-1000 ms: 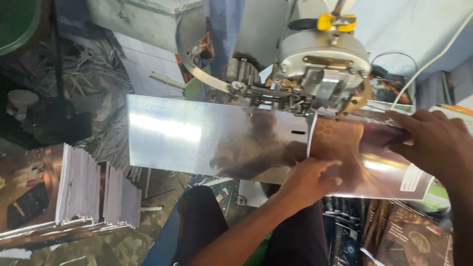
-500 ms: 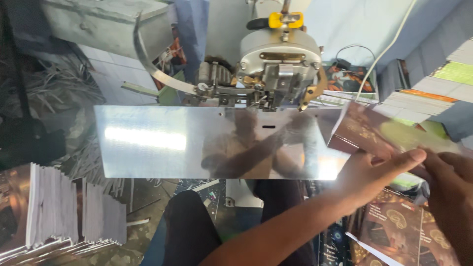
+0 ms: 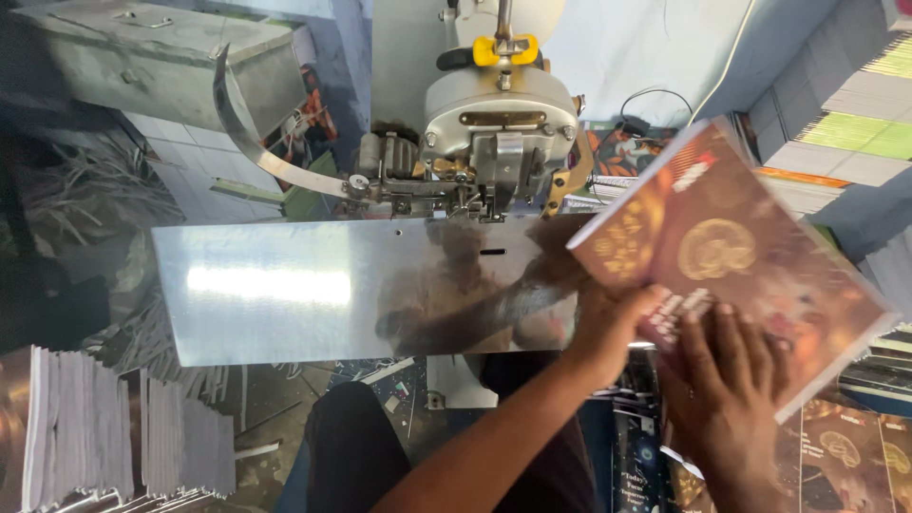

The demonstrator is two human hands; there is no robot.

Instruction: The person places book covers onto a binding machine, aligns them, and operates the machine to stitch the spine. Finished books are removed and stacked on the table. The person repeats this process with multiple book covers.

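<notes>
Booklet (image 3: 722, 247): thin, brown-covered, lay tilted right of the machine (image 3: 499, 123), over the plate's (image 3: 285, 285) right end. Likely light, floppy, glossy-slick; best held at the edges. Left hand (image 3: 608, 318) gripped its lower edge; right hand (image 3: 731, 399) fingers spread flat on the cover.

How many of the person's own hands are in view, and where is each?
2. The left hand grips the brown gold-patterned booklet at its lower-left edge, beside the shiny metal plate; the right hand lies flat on its cover.
</notes>
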